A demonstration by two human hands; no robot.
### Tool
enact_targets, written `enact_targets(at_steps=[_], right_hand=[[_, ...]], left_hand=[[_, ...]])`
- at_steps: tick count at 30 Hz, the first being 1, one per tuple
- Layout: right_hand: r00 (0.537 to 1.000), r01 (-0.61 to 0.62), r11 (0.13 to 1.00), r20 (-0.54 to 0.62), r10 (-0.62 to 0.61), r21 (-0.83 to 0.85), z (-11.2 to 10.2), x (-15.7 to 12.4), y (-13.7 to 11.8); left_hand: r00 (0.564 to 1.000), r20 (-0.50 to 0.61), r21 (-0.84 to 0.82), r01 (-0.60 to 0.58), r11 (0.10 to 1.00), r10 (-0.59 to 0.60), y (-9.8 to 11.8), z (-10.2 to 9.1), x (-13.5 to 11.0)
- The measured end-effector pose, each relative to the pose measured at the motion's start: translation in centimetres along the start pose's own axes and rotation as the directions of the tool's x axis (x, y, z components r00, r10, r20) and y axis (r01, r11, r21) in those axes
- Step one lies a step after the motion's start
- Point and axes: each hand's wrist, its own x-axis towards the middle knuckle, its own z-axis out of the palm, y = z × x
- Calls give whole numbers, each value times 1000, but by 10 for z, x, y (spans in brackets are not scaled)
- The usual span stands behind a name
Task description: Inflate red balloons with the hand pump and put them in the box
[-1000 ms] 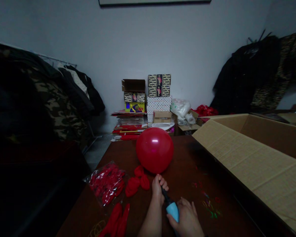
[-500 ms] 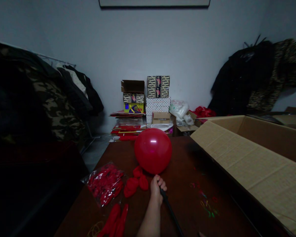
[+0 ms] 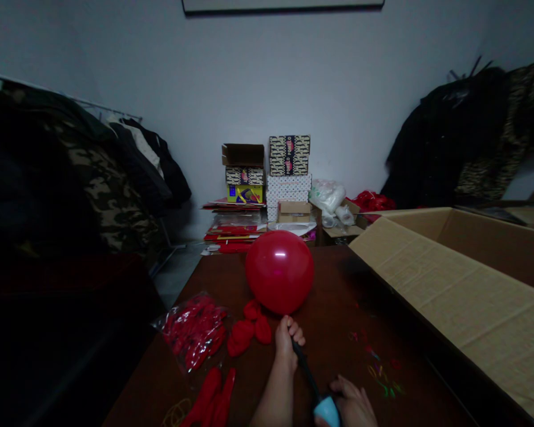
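Note:
A round, inflated red balloon (image 3: 279,273) stands above my left hand (image 3: 289,339). My left fingers are closed around the balloon's neck and the tip of a hand pump's black tube (image 3: 308,369). That tube slants down to the pump's light-blue end (image 3: 327,411) at the bottom edge. My right hand (image 3: 353,404) grips this blue part, thumb on one side and fingers on the other, partly cut off by the frame. Left of my left hand lie a few small red balloons (image 3: 240,337) and a clear bag of red balloons (image 3: 196,332).
Longer red pieces (image 3: 211,397) and yellow rubber bands (image 3: 177,412) lie at the table's front left. Coloured bands (image 3: 382,373) are scattered to the right. A big open cardboard box (image 3: 445,296) flanks the table. Stacked boxes (image 3: 289,190) stand at the back.
My right hand has come into view at the bottom, on the pump, whose blue end now shows. The view has shifted slightly; the balloon stays on the tube in my left hand.

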Motion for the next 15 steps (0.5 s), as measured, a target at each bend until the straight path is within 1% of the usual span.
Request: enact_targets(at_steps=[3, 6, 10, 15], right_hand=[[1000, 24, 997, 9, -25, 73, -17, 10, -17], [999, 13, 994, -42, -8, 110, -26, 23, -33], [992, -4, 994, -124, 18, 113, -28, 34, -44], [991, -6, 998, -134, 13, 55, -21, 30, -40]], left_hand=[[1000, 10, 2, -8, 1000, 8, 1, 0, -1], [1000, 19, 5, -6, 1000, 6, 1, 0, 0], [1000, 27, 11, -3, 1000, 3, 1, 0, 1], [1000, 7, 28, -17, 999, 16, -1, 0, 0]])
